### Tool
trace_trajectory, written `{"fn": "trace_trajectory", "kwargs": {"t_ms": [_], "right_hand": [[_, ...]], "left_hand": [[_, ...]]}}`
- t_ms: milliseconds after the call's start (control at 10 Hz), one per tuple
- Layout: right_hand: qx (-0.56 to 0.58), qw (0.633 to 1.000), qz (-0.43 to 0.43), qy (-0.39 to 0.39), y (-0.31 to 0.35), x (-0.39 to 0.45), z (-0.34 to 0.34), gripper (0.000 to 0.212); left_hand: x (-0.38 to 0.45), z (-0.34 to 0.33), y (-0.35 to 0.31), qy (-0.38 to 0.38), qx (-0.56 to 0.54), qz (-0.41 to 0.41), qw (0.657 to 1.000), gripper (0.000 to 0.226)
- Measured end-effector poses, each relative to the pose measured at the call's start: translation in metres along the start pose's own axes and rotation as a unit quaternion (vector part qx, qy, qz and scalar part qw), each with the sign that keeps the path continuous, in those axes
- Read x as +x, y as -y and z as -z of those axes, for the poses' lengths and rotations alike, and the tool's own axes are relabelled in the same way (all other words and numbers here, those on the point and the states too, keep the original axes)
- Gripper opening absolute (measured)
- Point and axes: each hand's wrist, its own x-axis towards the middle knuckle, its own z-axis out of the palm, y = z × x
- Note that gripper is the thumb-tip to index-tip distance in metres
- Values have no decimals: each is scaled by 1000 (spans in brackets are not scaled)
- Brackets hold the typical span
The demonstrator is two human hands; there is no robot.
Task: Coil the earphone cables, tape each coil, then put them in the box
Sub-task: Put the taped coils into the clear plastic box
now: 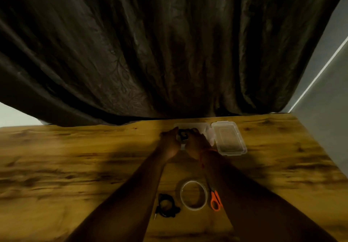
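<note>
Head view: on the table [75, 166], the clear box [194, 126] lies open at the far edge, its lid [228, 138] swung right. Both hands, left [170, 142] and right [195, 143], pinch one black coil [183, 134] over the box, seemingly putting it in. A second coil [165, 205] waits beside the tape [193, 194] and scissors [215, 200], whether taped I cannot tell.

dark grey curtain [150, 44] with a leafy pattern, yellow-brown wood-grain tabletop [75, 157], orange scissors [215, 201], clear box [228, 138], clear tape roll [193, 194], black earphone coil [165, 205].
</note>
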Motion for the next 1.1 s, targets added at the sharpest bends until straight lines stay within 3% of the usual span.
{"fn": "trace_trajectory", "kwargs": {"t_ms": [100, 200, 300, 400, 500, 600, 700, 800, 900, 1000, 1100], "right_hand": [[-34, 999, 7, 0, -9, 11, -14, 49], [-24, 1000, -1, 20, -12, 23, -20, 50], [-20, 1000, -11, 20, -17, 30, -24, 49], [-36, 999, -11, 23, -24, 36, -27, 48], [-41, 999, 2, 15, -26, 30, -23, 50], [-35, 998, 27, -46, -26, 8, -15, 52], [-57, 993, 26, -97, -25, -16, -13, 52], [-109, 988, 63, -85, -18, -58, -23, 50], [-131, 986, 81, -69, -11, -80, -36, 46], [-116, 990, 70, -48, 0, -105, -50, 52], [-115, 991, 65, -27, 4, -119, -60, 59]], "left_hand": [[8, -6, 6, 14, 45, -28, 999, 54], [7, -7, 5, 55, 149, -6, 987, 55], [4, -6, 1, 45, 191, 2, 981, 55], [1, -4, 2, 5, 200, -40, 979, 50], [-3, 3, 5, -12, 161, -62, 985, 45], [-24, 9, 14, -68, 97, -71, 990, 48], [-47, 8, 25, -69, 62, -35, 995, 46], [-85, -6, 41, -13, 100, -34, 994, 33], [-112, -15, 50, 23, 127, -49, 990, 35], [-142, -28, 59, 80, 176, -96, 976, 63], [-151, -32, 58, 118, 218, -109, 963, 65]]}}
